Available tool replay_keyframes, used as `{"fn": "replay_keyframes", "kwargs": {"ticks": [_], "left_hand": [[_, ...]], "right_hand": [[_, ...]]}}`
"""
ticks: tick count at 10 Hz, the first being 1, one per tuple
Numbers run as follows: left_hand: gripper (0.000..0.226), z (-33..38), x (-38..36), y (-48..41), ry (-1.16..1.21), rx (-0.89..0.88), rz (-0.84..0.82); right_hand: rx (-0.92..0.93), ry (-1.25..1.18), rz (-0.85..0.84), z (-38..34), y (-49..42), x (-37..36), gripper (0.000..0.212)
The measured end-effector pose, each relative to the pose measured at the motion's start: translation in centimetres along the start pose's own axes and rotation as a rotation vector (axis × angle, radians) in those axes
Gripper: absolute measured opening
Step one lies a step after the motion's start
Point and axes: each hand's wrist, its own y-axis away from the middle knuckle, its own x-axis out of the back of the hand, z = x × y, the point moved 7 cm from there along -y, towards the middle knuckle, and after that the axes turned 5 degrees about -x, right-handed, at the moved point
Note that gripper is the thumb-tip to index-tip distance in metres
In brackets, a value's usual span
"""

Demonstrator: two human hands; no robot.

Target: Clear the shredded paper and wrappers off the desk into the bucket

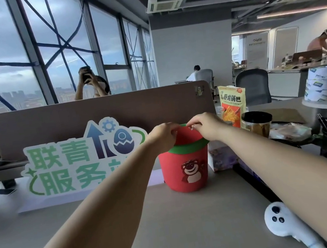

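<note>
Bucket [185,162] stands toward the desk's [172,226] far edge. My right hand [204,124] pinches a small scrap [191,128] over its rim. My left hand [162,133] curls there too, grip unclear. Scrap looks featherlight and flimsy, so a fingertip pinch suits.

From my station I see only bare limbs: the left hand [165,133] and right hand [206,125], wrists uncovered, and behind the fingers of each a slim, smooth forearm, the left forearm [106,204] and right forearm [277,160], unsleeved right back to the frame's bottom edge
</note>
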Motion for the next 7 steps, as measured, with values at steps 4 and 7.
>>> {"fn": "replay_keyframes", "kwargs": {"ticks": [4,7], "left_hand": [[0.035,-0.3,0.4,2.0,-0.056,-0.002,-0.131],[0.04,-0.6,0.3,2.1,-0.072,0.001,-0.09]], "right_hand": [[-0.045,0.126,0.082,-0.6,0.6,0.5,0.014],[-0.041,0.114,0.105,-0.4,0.2,0.0,0.014]]}}
